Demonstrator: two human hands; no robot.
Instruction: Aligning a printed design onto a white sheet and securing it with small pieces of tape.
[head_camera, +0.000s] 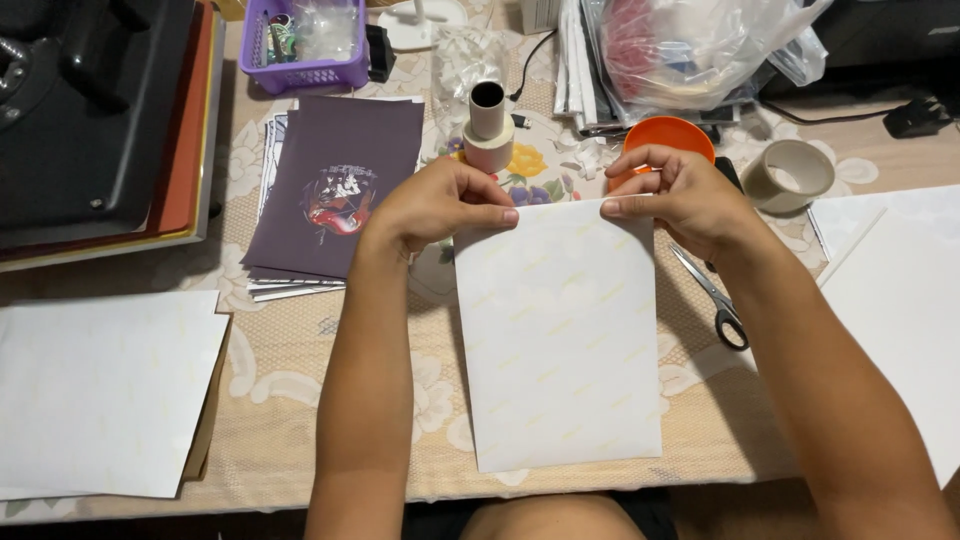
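Observation:
A white sheet of paper (560, 340) with faint yellow marks lies upright in the middle of the table. My left hand (435, 205) pinches its top left corner between thumb and fingers. The top right corner is pinched the same way by my right hand (675, 195). The sheet's lower edge reaches almost to the table's front edge. Behind the left hand stand a cardboard tube and a small roll (488, 125).
A stack of dark printed sheets (335, 185) lies to the left, white sheets (100, 390) at the near left and more (900, 300) at the right. Scissors (715, 295), a tape roll (788, 172), an orange lid (668, 135), a purple basket (305, 45) and a plastic bag (690, 45) lie around.

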